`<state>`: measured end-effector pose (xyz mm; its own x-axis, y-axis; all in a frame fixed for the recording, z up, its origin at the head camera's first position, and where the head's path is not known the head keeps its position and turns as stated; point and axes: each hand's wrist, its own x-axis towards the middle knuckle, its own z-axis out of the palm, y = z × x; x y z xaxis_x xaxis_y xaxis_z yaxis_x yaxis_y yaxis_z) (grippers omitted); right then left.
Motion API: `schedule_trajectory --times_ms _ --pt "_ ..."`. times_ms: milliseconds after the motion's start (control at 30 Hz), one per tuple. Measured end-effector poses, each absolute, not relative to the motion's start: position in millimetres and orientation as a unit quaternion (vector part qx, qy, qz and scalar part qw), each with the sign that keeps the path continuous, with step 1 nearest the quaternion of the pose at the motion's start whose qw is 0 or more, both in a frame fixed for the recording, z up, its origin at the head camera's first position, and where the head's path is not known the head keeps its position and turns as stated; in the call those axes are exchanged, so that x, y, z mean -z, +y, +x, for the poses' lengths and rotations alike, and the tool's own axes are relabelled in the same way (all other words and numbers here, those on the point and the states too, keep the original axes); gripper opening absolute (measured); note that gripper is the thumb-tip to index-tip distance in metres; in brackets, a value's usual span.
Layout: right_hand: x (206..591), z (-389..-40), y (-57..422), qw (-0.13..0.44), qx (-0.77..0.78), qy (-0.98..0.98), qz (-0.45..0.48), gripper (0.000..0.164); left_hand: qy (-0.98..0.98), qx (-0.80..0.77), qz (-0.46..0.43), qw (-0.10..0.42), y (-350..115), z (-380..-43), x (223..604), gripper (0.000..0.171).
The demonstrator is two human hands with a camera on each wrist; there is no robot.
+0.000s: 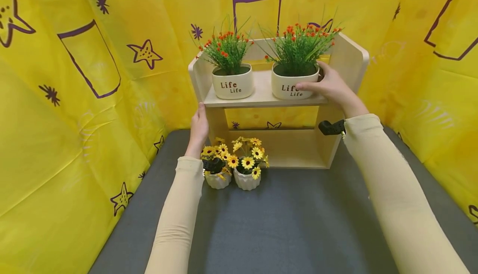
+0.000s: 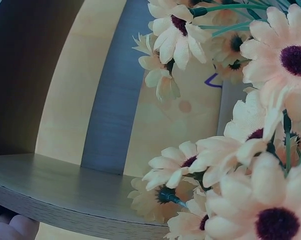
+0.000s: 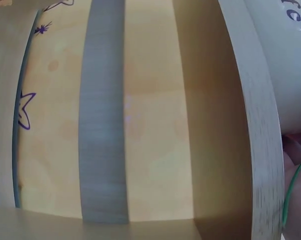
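We mark the right white pot [image 1: 286, 81] atop the shelf [image 1: 263, 84], long axis sideways, just left of the nearer right hand [image 1: 332, 85], whose fingers grip its end. Left hand [image 1: 199, 125] holds the shelf's left side.

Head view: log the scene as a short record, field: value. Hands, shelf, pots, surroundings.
shelf: wooden shelf unit, standing on grey table
right hand: right hand grips right cream pot, thumb across its front
left hand: left hand touches the unit's left side; fingers partly hidden
upper board: right cream pot and left cream pot, upright, both with orange-flowered plants
pot print: "Life Life"; right one partly covered by thumb
table pots: two yellow-flowered white pots, front left of the unit
backdrop: yellow sheet, purple drawings
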<state>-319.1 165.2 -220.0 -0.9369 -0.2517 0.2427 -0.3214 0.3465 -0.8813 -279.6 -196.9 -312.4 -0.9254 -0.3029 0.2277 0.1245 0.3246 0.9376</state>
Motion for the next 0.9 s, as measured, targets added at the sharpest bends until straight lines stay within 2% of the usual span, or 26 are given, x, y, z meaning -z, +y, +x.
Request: schedule_trajectory --times_ms 67,167,333,567,900 --pt "219 -323 164 0.035 -0.55 -0.815 0.182 0.091 -0.792 0.579 0.051 0.188 -197 -280 312 0.075" --pt "218 -328 164 0.031 -0.554 -0.812 0.184 0.092 -0.791 0.58 0.048 0.19 -197 -281 312 0.075" --pt "216 -332 165 0.02 -0.536 -0.825 0.177 0.102 -0.792 0.578 0.048 0.191 -197 -280 313 0.076" --pt "214 -336 165 0.0 -0.522 -0.835 0.172 0.108 -0.789 0.581 0.051 0.192 -197 -281 315 0.075" --pt "218 -346 165 -0.013 -0.57 -0.799 0.193 0.093 -0.792 0.575 0.054 0.195 -196 -279 314 0.077"
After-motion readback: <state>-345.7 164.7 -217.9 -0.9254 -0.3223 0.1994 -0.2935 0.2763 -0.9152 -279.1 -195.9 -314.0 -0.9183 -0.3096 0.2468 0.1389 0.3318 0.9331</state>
